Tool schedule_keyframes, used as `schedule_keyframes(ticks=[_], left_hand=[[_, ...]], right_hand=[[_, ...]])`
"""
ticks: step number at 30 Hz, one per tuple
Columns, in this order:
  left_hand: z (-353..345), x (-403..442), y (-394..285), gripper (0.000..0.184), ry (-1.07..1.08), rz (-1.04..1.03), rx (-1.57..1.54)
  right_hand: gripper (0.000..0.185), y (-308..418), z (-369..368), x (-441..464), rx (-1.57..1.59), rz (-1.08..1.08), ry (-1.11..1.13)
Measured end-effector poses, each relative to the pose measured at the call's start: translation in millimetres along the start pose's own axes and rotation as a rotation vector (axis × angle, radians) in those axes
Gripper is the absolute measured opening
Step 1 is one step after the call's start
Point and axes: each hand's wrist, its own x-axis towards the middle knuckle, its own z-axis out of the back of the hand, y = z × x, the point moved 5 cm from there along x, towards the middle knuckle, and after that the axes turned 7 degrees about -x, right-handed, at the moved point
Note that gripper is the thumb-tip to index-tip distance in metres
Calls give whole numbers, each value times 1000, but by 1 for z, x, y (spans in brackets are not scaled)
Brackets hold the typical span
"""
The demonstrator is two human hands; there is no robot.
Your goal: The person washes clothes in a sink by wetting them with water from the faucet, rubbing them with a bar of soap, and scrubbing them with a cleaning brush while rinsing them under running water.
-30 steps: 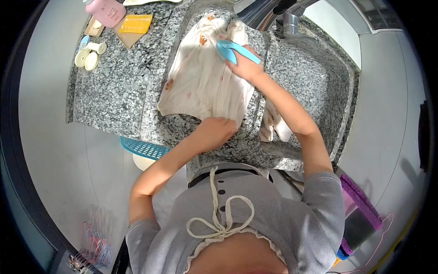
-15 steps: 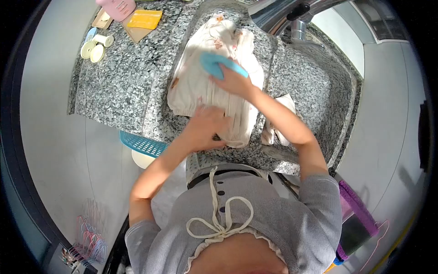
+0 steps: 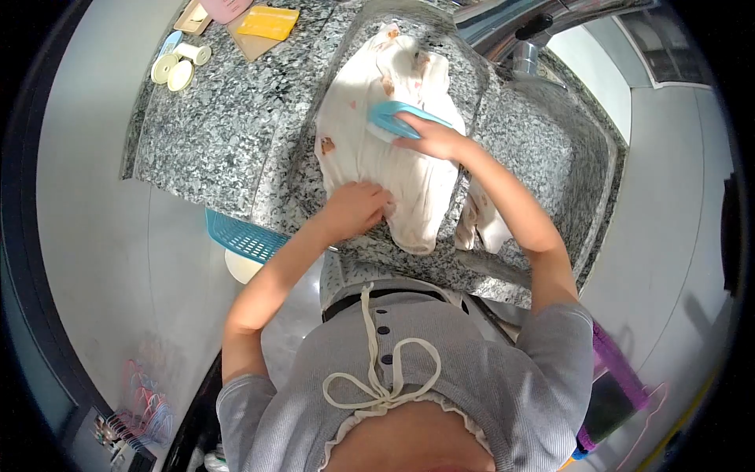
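A white garment with small brown and pink prints [image 3: 409,185] lies spread on the grey granite counter. My right hand [image 3: 432,138] is wrapped round the handle of a light blue brush [image 3: 391,118], whose underside rests on the middle of the cloth. Lower down, my left hand [image 3: 358,208] has its fingers closed on the garment's lower left edge. Its fingertips are partly hidden in the folds.
A metal faucet [image 3: 503,27] reaches over the back. Another piece of cloth [image 3: 489,224] lies in the granite basin [image 3: 550,141] on the right. Yellow packet [image 3: 269,23], pale round pieces [image 3: 180,75] and a pink bottle [image 3: 226,8] stand back left. A blue basket [image 3: 244,238] is below the counter.
The left hand has let go of the garment's lower right part and now grips its lower left edge. The brush has moved down over the cloth. The view has shifted slightly.
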Motion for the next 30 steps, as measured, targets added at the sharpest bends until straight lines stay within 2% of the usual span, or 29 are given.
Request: schedule_keyframes(ticks=[4,5,8,9,12,15,17,19,20,21,24,25,26,28,29,30], left_hand=[[-16,0,-15,24,61,-86,-183],[-15,0,-23,24,133,-62,-255],[-22,-7,-26,28,134,-117,-284],[-19,-11,-27,29,101,-123,-264],[-13,-21,-29,34,46,-116,-181],[-20,-25,-27,38,78,-72,-121],[-22,-24,-24,40,64,-59,-186],[-20,-21,-22,40,90,-22,-250],[-20,-21,-21,40,104,-5,-280],[-17,-20,-21,39,84,3,-300],[-15,-21,-18,36,47,26,-352],[-18,-21,-14,34,46,28,-360],[-20,-21,-13,33,48,31,-369],[-16,-19,-13,32,60,63,-388],[-18,-20,-15,31,72,82,-403],[-17,-21,-15,31,68,86,-408]], right_hand=[[68,-26,-1,-31,47,-95,29],[69,-26,0,-36,81,-123,44],[70,-18,-4,-40,28,-160,130],[71,-12,-7,-40,-20,-179,67],[73,45,-18,-36,-136,157,-255],[60,84,-48,-15,-413,157,-153],[54,46,-63,41,-336,455,-599],[52,32,6,73,-356,2,-342],[52,9,17,97,-282,98,-565],[53,10,36,100,-179,107,-530],[51,23,29,85,-112,86,-495],[53,31,6,72,-201,3,-236],[57,58,-2,46,-220,313,-407],[62,72,-26,20,-455,264,-220],[62,24,-34,60,-345,327,-296],[62,17,-7,75,-376,198,-270]])
